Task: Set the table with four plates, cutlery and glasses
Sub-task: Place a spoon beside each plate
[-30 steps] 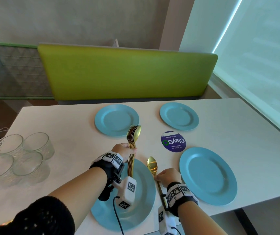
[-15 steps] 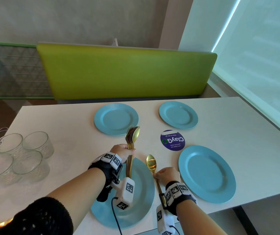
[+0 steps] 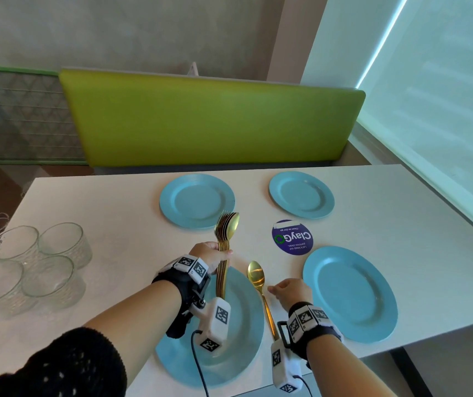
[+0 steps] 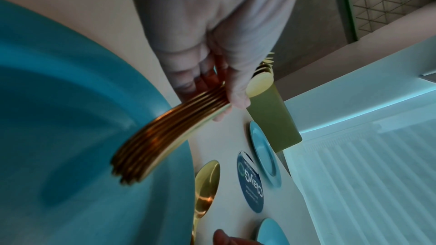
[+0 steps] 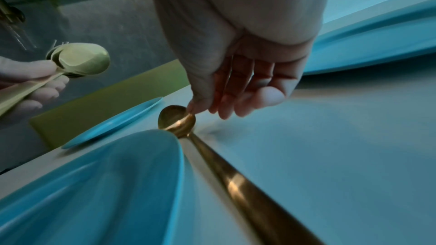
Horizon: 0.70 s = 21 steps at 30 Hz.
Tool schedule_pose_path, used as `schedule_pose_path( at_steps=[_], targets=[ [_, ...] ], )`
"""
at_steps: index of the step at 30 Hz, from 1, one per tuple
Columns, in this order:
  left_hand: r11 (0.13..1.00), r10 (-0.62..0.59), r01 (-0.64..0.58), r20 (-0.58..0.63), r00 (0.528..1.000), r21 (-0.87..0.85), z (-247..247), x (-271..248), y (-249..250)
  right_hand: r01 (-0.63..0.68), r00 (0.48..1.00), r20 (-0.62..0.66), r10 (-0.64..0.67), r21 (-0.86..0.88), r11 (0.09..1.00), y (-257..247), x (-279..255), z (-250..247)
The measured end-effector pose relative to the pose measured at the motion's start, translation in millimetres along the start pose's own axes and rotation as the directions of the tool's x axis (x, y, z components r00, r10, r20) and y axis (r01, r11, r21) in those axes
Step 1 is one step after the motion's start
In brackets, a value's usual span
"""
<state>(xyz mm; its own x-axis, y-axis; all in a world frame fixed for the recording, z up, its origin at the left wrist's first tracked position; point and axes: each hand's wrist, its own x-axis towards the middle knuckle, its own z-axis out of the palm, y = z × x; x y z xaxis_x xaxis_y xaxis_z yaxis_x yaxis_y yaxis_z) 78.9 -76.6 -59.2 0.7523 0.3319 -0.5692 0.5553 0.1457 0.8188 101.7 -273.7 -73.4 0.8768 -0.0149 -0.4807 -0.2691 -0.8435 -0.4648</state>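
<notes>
Four blue plates lie on the white table (image 3: pixel 401 224): near left (image 3: pixel 172 365), near right (image 3: pixel 349 293), far left (image 3: pixel 196 200), far right (image 3: pixel 301 194). My left hand (image 3: pixel 212 253) grips a bundle of gold cutlery (image 3: pixel 226 233) upright over the near left plate; the left wrist view shows the handles (image 4: pixel 169 128) fanned in my fingers. One gold spoon (image 3: pixel 255 277) lies flat on the table just right of that plate. My right hand (image 3: pixel 289 290) hovers beside the spoon with its fingers loosely hanging, and its thumb tip (image 5: pixel 192 108) is close to the spoon's bowl (image 5: pixel 179 120).
Several clear glasses (image 3: pixel 29 265) stand grouped at the table's left end. A round purple sticker (image 3: pixel 292 237) sits between the plates. A green bench back (image 3: pixel 212 118) runs behind the far edge. The table's near edge is close under my wrists.
My right hand has come off the spoon's handle and shifted slightly right; the spoon now lies by itself beside the plate. The left hand keeps the bundle almost still.
</notes>
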Motion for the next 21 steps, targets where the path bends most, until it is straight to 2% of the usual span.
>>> schedule_pose_path(
  at_steps=[4,7,13,17,21],
  targets=[
    [1.000,0.014,-0.014,0.052,0.999,-0.004,3.8,3.8,8.2,0.008,1.000,-0.017,-0.007,0.044,0.999,-11.1,5.7,-14.6],
    [1.000,0.007,-0.006,0.121,0.993,-0.007,8.7,-0.5,14.3,0.002,0.999,0.036,-0.010,0.220,0.976,-26.6,2.3,-23.6],
    [0.999,-0.002,-0.013,0.285,0.958,0.052,23.1,4.9,18.2,-0.020,0.983,0.160,-0.094,0.595,0.804,-59.5,-4.0,-27.9],
    [0.994,0.005,-0.046,0.376,0.927,0.099,35.5,4.1,20.4,-0.035,0.977,0.181,-0.113,0.657,0.753,-58.7,-3.1,-27.0],
    [0.994,0.017,-0.060,0.417,0.909,0.090,48.8,6.4,30.3,-0.036,0.982,0.156,-0.102,0.696,0.717,-52.8,8.0,-37.7]
  ],
)
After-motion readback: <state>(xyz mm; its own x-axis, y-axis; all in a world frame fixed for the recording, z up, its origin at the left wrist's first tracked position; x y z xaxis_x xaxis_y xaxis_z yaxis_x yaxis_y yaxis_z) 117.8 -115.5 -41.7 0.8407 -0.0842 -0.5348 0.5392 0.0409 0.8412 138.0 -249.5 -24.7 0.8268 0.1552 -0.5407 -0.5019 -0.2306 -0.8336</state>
